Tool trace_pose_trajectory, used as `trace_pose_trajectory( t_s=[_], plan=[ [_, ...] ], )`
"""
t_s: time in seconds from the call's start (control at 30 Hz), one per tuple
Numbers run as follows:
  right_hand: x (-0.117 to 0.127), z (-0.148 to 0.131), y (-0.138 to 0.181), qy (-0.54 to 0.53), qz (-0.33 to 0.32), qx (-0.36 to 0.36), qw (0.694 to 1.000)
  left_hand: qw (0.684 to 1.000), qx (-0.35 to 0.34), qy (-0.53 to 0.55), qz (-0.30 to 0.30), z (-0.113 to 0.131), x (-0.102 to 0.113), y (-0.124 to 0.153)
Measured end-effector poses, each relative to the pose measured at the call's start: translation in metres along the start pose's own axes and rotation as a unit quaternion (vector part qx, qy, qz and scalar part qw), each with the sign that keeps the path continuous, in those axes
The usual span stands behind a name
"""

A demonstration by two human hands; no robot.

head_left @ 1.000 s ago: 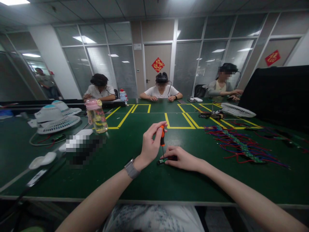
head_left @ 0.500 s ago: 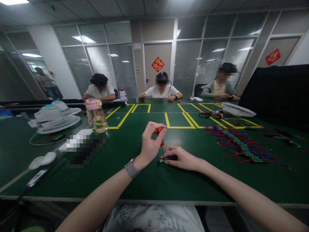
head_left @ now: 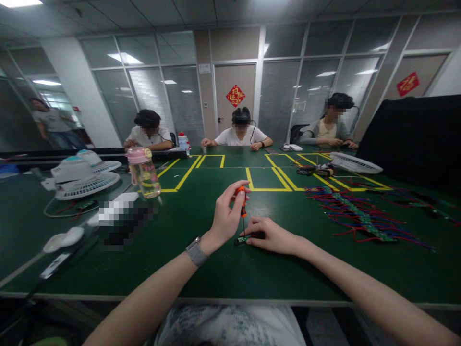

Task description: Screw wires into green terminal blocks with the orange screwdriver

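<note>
My left hand (head_left: 228, 209) is closed around the orange and black handle of a screwdriver (head_left: 243, 207). The tool stands upright, its thin shaft reaching down to a small green circuit board (head_left: 242, 240) low over the green table. Fingers of my right hand (head_left: 268, 234) pinch the board's right end, hiding part of it. A dark part on the board shows beneath those fingers, too small to name. Whether the screwdriver's tip sits in a screw I cannot tell.
To the right lies a row of circuit boards with red and blue wires (head_left: 360, 216). A pink-lidded bottle (head_left: 144, 174) and white fan parts (head_left: 86, 178) stand left. Yellow tape (head_left: 268, 190) marks the table. Several people sit opposite; another person stands far left.
My left fingers have shifted on the screwdriver handle, which now stands straighter. My right hand and the board have stayed put. The standing person at far left has moved left.
</note>
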State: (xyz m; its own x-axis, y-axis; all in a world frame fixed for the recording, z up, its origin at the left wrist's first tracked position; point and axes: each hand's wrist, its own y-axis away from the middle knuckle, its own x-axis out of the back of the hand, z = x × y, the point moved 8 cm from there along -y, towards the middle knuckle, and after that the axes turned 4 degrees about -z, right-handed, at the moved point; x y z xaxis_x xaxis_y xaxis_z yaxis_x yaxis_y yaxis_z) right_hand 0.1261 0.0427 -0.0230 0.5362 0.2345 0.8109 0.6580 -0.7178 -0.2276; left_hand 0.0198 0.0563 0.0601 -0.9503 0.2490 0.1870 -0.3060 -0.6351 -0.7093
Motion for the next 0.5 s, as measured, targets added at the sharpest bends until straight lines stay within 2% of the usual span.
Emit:
trace_pose_trajectory(
  t_s=[0.5],
  plan=[
    [0.0018, -0.0023, 0.0006, 0.008, -0.007, -0.003, 1.000, 0.999, 0.025, 0.019, -0.031, -0.0061, -0.0055, -0.0029]
  ],
)
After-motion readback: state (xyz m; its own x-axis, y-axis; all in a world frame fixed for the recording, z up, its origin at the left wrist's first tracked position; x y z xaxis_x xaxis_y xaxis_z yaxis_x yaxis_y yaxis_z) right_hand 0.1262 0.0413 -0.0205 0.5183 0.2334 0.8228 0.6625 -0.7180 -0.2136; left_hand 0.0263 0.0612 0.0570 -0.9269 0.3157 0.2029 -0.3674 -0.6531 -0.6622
